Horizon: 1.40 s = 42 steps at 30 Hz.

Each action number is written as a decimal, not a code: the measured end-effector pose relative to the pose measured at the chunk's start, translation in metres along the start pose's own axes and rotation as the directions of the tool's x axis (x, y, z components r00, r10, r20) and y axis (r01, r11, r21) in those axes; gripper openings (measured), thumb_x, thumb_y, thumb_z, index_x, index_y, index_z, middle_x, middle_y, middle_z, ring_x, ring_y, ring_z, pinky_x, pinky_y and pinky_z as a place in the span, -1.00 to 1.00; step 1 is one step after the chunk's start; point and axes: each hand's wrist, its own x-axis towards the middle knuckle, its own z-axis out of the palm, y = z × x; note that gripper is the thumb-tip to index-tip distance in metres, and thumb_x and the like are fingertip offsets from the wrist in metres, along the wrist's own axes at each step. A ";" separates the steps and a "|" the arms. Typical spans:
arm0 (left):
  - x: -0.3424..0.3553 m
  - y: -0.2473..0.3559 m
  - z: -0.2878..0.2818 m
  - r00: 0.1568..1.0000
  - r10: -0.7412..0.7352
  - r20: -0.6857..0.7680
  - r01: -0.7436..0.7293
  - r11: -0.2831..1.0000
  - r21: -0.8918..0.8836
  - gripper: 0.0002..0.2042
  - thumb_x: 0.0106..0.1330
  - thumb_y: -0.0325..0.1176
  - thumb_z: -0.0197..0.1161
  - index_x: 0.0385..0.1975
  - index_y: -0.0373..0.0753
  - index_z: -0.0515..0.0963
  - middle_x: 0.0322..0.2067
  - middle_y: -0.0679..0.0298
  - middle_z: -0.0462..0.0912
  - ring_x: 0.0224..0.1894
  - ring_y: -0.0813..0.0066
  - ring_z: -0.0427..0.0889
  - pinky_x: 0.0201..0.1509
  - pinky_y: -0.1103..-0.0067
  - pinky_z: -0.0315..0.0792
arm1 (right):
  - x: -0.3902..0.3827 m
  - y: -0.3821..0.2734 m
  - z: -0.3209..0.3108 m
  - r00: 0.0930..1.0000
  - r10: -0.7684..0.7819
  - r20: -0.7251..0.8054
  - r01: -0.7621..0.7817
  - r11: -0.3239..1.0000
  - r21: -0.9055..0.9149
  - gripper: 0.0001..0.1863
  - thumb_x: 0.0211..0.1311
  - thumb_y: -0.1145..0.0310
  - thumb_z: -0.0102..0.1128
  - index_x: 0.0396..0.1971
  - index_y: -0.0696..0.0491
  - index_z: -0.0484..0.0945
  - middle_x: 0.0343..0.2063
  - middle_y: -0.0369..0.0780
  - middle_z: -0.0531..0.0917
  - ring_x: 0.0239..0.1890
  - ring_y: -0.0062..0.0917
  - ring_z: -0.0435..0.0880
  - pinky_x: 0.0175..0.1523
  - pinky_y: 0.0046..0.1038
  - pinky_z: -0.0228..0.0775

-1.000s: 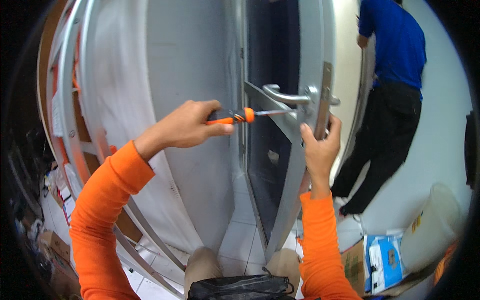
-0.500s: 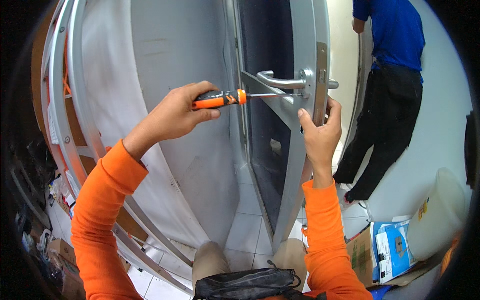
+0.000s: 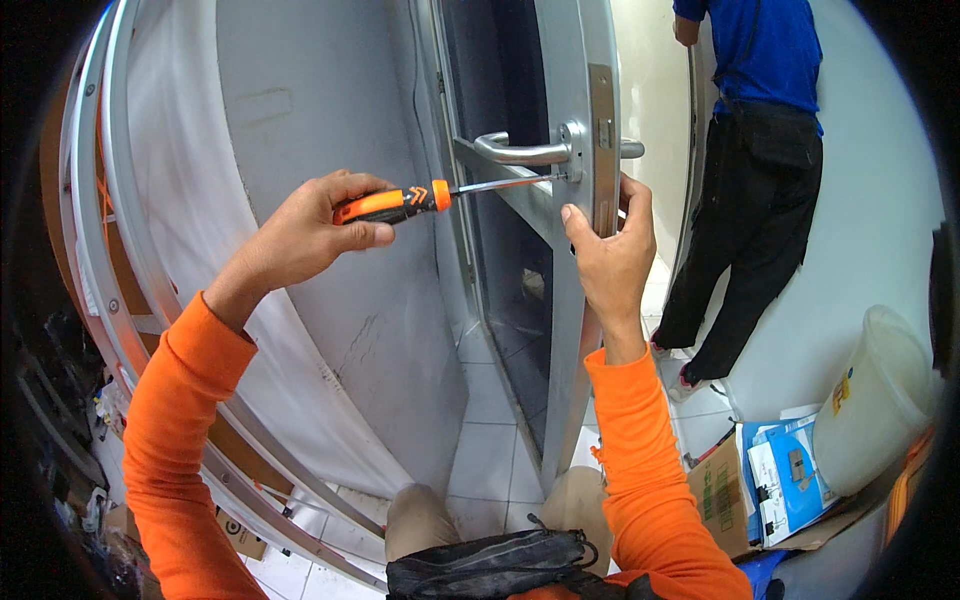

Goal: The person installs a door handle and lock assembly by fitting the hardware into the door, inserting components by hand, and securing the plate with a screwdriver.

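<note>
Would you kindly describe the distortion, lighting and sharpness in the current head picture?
Head view: fisheye bending bows the metal rails at left, and the corners go black; head view: a bright sheen lies on the lever handle; head view: the screwdriver and left hand look fairly sharp, while the far-left clutter is too dark to make out.
</note>
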 end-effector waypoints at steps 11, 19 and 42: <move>-0.006 -0.005 0.003 0.993 0.087 -0.077 -0.101 0.975 -0.200 -0.44 0.37 -0.02 0.37 0.31 -0.13 0.54 -0.16 0.31 0.62 -0.30 0.58 0.42 -0.13 0.60 0.46 | 0.001 0.002 0.000 1.000 0.017 0.002 -0.017 1.000 -0.012 -0.47 0.12 0.32 0.43 0.06 0.19 0.46 -0.08 -0.06 0.62 -0.04 -0.28 0.67 0.09 -0.26 0.50; -0.008 0.009 0.012 0.984 -0.174 0.032 0.176 0.940 -0.292 -0.47 0.40 0.01 0.34 0.20 -0.23 0.51 -0.37 0.35 0.55 -0.56 0.68 0.48 -0.57 0.75 0.38 | 0.000 0.001 -0.001 0.999 0.045 0.016 -0.046 0.999 0.010 -0.45 0.11 0.33 0.43 0.07 0.20 0.46 -0.07 -0.04 0.62 -0.03 -0.26 0.67 0.10 -0.27 0.49; -0.004 -0.011 0.000 0.994 0.032 0.102 0.011 0.918 -0.397 -0.42 0.53 0.11 0.11 0.35 -0.18 0.45 -0.44 0.41 0.41 -0.47 0.64 0.37 -0.40 0.63 0.38 | 0.001 0.003 -0.002 1.000 0.000 0.015 0.000 1.000 0.011 -0.43 0.12 0.36 0.42 0.09 0.22 0.40 -0.05 -0.01 0.58 -0.05 -0.23 0.66 0.06 -0.26 0.53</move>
